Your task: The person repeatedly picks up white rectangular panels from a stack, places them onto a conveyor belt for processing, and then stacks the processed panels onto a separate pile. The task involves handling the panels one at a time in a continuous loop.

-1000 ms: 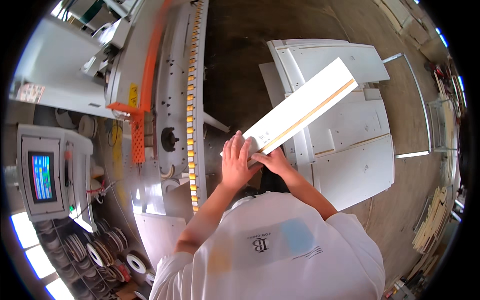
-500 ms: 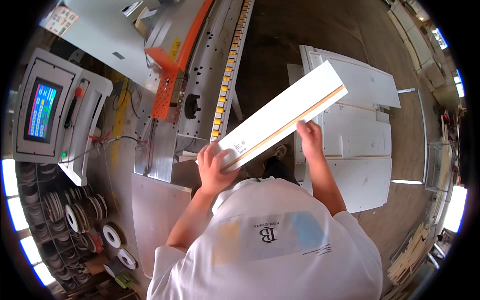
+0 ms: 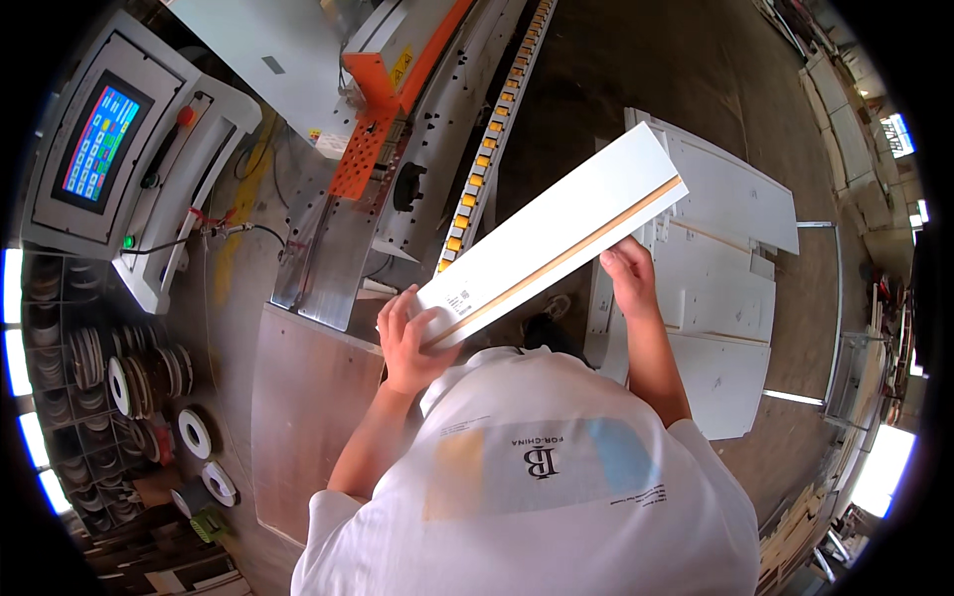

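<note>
I am looking down at a long board (image 3: 556, 238) lying slantwise across the middle, its far end pointing to two o'clock. My left hand (image 3: 407, 343) is gripping its near end at seven o'clock of the board; my right hand (image 3: 628, 278) is holding its edge further along, at four o'clock. A stack of panels (image 3: 730, 298) is lying under and beyond the board at three o'clock. The roller track (image 3: 492, 139) is running toward twelve o'clock, left of the board. The control screen (image 3: 99, 144) is sitting at ten o'clock, and tape rolls (image 3: 149, 382) are lying at eight o'clock.
</note>
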{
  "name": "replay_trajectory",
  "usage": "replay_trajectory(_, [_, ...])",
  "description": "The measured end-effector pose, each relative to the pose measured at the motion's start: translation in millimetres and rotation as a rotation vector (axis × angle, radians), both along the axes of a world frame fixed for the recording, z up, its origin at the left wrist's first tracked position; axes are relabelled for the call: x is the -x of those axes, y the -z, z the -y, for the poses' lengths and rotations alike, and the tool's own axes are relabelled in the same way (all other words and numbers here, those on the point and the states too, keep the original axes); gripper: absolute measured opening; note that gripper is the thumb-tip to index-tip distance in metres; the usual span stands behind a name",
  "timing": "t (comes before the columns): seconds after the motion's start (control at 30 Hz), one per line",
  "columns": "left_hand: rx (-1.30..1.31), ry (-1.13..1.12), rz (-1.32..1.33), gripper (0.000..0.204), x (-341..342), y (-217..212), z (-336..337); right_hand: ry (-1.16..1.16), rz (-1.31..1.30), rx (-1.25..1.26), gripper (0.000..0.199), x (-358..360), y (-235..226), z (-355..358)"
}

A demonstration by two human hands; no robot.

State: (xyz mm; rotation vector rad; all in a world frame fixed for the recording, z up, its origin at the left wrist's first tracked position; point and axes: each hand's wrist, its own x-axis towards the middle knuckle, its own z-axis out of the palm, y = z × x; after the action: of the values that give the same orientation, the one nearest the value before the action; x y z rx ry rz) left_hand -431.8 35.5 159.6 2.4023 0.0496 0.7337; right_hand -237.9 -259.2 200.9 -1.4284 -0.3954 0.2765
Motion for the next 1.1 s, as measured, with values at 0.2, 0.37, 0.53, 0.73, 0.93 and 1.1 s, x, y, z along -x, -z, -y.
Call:
replay_trajectory(0.2, [0.001, -0.061, -0.023, 0.066, 15, 8, -12, -0.14, -0.029, 0.082, 0.035, -7, 15, -9])
replay_trajectory(0.37, [-0.035, -0.266, -0.165, 0.059, 39, 42, -46, -0.118, -0.123, 0.237, 0.042, 11, 33, -7])
replay_trajectory(0.53, [-0.018, -0.51, -0.302, 0.059, 63, 71, -93, -0.134, -0.158, 0.303, 0.039, 30, 74, 14])
replay_trajectory(0.73, [-0.17, -0.615, -0.342, 0.062, 66, 101, -155, -0.152, -0.256, 0.322, 0.035, 40, 93, 19])
replay_trajectory(0.93, [-0.214, -0.559, -0.215, 0.044, 29, 112, -173, -0.148, -0.312, 0.342, 0.035, 40, 107, 18])
replay_trajectory(1.1, [-0.229, -0.576, -0.225, 0.047, -18, 115, -171, -0.119, -0.35, 0.371, 0.035, 47, 118, 30])
